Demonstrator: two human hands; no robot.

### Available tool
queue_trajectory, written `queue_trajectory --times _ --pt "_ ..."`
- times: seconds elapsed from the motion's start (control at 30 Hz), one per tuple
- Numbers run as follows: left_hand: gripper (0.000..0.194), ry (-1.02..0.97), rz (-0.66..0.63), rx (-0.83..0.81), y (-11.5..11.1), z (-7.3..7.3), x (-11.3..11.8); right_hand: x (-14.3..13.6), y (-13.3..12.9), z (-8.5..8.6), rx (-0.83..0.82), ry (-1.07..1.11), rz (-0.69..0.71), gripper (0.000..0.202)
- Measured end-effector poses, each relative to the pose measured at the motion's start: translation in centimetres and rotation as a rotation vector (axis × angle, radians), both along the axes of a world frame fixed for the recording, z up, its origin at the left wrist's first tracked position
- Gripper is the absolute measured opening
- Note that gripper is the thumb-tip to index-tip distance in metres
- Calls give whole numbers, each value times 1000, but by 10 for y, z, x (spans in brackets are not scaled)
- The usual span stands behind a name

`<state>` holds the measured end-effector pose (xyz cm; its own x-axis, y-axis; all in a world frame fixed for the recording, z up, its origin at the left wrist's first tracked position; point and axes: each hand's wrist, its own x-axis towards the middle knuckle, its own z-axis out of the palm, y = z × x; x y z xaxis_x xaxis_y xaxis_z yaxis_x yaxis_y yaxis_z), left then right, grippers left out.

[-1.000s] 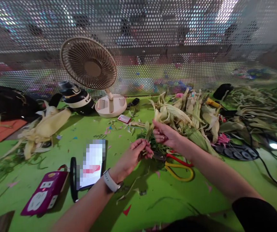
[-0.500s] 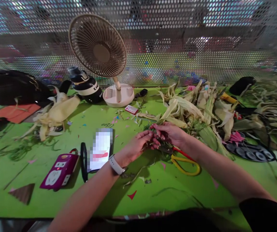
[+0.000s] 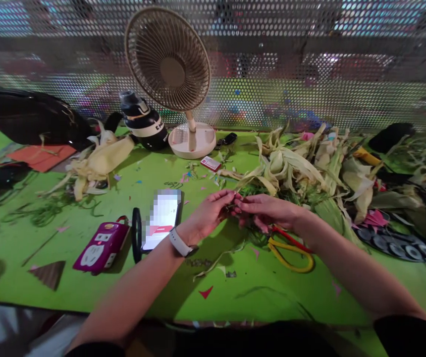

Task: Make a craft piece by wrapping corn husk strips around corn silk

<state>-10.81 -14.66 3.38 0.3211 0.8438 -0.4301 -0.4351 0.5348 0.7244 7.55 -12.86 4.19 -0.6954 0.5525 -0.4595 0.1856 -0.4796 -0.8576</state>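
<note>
My left hand point(image 3: 213, 210), with a white watch band point(image 3: 180, 243) on its wrist, is closed, thumb and finger pinched on something too small to make out. My right hand point(image 3: 270, 210) meets it fingertip to fingertip, also pinched, its contents hidden. Below my right hand lie scissors point(image 3: 291, 255) with red and yellow handles, their blades partly covered. Behind and right of the hands is a heap of dried corn husks point(image 3: 287, 163). Thin green strands point(image 3: 252, 191) show just behind my fingers.
A phone point(image 3: 163, 218) and a purple device point(image 3: 101, 247) lie left of my hands. A fan point(image 3: 192, 141), a dark bottle point(image 3: 146, 126) and a black bag point(image 3: 30, 116) stand behind. More husks point(image 3: 99, 161) and an oval palette point(image 3: 399, 244) flank the work area.
The whole view has shifted, so most things appear further right and slightly higher. My hands stay together, with the fingers slightly rearranged.
</note>
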Motion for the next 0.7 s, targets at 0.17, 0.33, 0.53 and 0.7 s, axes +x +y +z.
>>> queue_trajectory --times 0.17,0.33,0.53,0.7 --pt "5 2 -3 46 4 4 -9 14 9 5 197 -100 -36 29" --pt "7 7 -27 88 10 -2 -13 23 9 22 439 -223 -132 22" --pt "7 26 53 88 16 -1 -18 29 5 29 556 -262 -171 21" --pt "12 75 18 152 11 4 -15 20 4 22 548 -193 -176 18"
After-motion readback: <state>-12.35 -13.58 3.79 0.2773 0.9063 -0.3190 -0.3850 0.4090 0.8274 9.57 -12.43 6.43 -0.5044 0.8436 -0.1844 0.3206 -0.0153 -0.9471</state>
